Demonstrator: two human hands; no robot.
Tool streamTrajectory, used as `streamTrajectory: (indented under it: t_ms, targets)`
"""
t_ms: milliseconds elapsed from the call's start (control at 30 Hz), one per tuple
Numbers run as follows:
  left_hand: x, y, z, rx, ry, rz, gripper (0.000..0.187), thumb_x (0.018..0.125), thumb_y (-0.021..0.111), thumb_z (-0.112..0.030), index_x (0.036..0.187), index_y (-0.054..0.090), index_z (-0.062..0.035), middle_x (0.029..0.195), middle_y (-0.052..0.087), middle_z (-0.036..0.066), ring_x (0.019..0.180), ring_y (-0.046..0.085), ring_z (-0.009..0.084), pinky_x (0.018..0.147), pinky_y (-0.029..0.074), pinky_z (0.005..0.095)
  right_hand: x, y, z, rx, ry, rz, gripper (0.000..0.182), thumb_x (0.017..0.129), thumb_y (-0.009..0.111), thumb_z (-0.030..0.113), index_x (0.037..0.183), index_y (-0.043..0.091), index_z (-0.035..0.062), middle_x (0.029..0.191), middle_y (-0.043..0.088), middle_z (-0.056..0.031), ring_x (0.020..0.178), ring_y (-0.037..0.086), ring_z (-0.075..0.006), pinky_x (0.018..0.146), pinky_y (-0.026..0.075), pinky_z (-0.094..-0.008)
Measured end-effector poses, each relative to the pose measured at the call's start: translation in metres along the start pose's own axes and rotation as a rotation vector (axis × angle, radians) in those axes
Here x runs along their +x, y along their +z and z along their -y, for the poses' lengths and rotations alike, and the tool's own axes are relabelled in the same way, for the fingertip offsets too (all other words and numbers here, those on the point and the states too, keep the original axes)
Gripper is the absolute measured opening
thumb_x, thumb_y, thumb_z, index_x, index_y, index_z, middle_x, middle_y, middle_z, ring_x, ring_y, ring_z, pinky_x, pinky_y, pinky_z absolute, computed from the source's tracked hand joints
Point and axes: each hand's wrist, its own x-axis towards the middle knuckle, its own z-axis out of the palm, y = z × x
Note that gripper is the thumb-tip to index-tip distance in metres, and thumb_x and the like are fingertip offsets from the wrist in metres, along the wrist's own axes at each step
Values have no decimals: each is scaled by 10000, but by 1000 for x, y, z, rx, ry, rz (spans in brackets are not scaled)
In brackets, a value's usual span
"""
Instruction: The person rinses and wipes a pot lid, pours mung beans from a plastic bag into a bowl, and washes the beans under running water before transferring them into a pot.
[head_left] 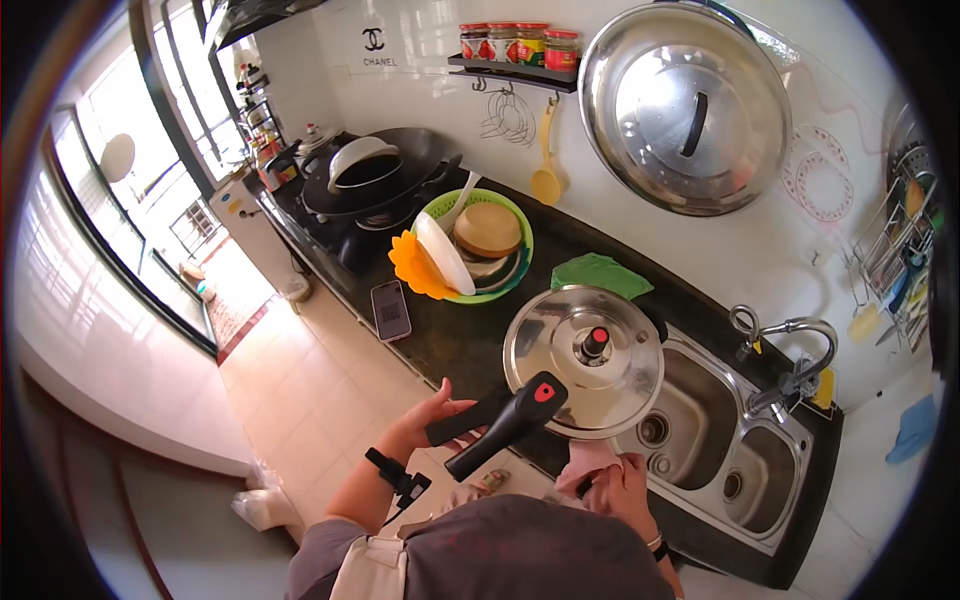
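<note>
A pressure cooker point(545, 345) with a shiny metal lid stands on the dark counter beside the sink. A red-topped valve rises from the lid's middle. Two black handles point toward me, slightly apart: the upper handle point(508, 425) bears a red mark, and the lower handle point(465, 417) lies to its left. My left hand point(432, 415) is around the lower handle, thumb raised and fingers partly hidden beneath it. Close to the counter's front edge, my right hand point(628, 490) grips a bunched pink cloth point(590, 468) just below the cooker.
Behind the cooker lies a green cloth point(600, 274). A green basket point(525, 215) holding bowls and a phone point(391, 310) are to the left, with a wok point(425, 150) on the stove beyond. The double sink point(690, 400) and faucet point(800, 370) are at right. A large lid point(640, 110) hangs on the wall.
</note>
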Motion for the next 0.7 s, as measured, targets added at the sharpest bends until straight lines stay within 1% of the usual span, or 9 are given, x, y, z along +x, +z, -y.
streamTrajectory:
  t_ms: [67, 133, 200, 267, 333, 467, 533, 667, 700]
  targets:
    - [35, -84, 50, -61, -26, 143, 708, 870, 407, -639, 1279, 470, -64, 1073, 623, 132, 931, 625, 209, 668, 540, 311, 9, 0, -12, 3, -12, 106, 271, 970, 380, 181, 970, 581, 0, 858, 603, -65, 851, 564, -154, 764, 454, -292]
    - [66, -128, 111, 496, 103, -218, 571, 909, 461, -519, 1264, 490, -72, 1069, 630, 116, 941, 634, 187, 643, 539, 284, 14, 3, -10, 829, 430, 262, 311, 988, 348, 213, 999, 587, 14, 879, 619, -64, 824, 587, -150, 735, 475, -284]
    - [29, -57, 99, 400, -192, -134, 509, 884, 598, -347, 1310, 466, -101, 1121, 613, 77, 999, 584, 121, 803, 494, 296, 17, 13, -5, 1023, 566, 280, 288, 972, 388, 191, 1000, 594, -8, 988, 619, -90, 864, 597, -149, 745, 484, -296]
    - [28, -4, 110, 404, -103, -96, 582, 859, 641, -333, 1345, 424, -99, 1180, 575, 74, 1046, 550, 127, 860, 467, 306, 33, 12, 23, 1334, 855, 615, 287, 968, 402, 184, 1098, 556, -20, 1010, 611, -88, 930, 591, -155, 817, 477, -279]
    - [43, -8, 131, 441, 31, 24, 619, 840, 671, -333, 1344, 410, -84, 1207, 543, 62, 1074, 535, 151, 853, 477, 308, 38, 45, 31, 1613, 614, 1029, 335, 960, 433, 182, 1215, 486, -29, 1111, 577, -97, 1023, 565, -157, 891, 456, -284]
    - [40, -21, 156, 513, 114, 126, 511, 843, 683, -257, 1260, 462, -61, 1149, 555, 27, 1078, 518, 147, 869, 467, 305, 32, 76, 80, 803, 232, 931, 513, 883, 585, 113, 1325, 353, -5, 1207, 497, -87, 1104, 490, -146, 948, 411, -275]
    - [37, -57, 181, 419, 369, -151, 450, 868, 647, -190, 1255, 465, -52, 1114, 578, 35, 1027, 533, 120, 829, 474, 287, 28, 112, 89, 832, 113, 889, 459, 891, 586, 161, 1275, 394, -3, 1149, 529, -82, 1056, 515, -147, 910, 425, -273]
    - [-49, -77, 144, 750, 220, -415, 279, 910, 588, -234, 1093, 609, -24, 927, 640, 25, 872, 563, 92, 744, 472, 268, 29, 171, 135, 705, -129, 926, 343, 894, 607, 230, 1143, 490, 25, 1010, 581, -65, 934, 545, -126, 832, 450, -270]
    - [-72, -86, 137, 648, 289, -405, 280, 918, 574, -268, 1006, 647, -13, 873, 640, 15, 825, 566, 85, 720, 473, 255, 9, 214, 130, 714, 54, 822, 345, 896, 610, 258, 1135, 513, 29, 985, 594, -59, 919, 555, -120, 816, 459, -262]
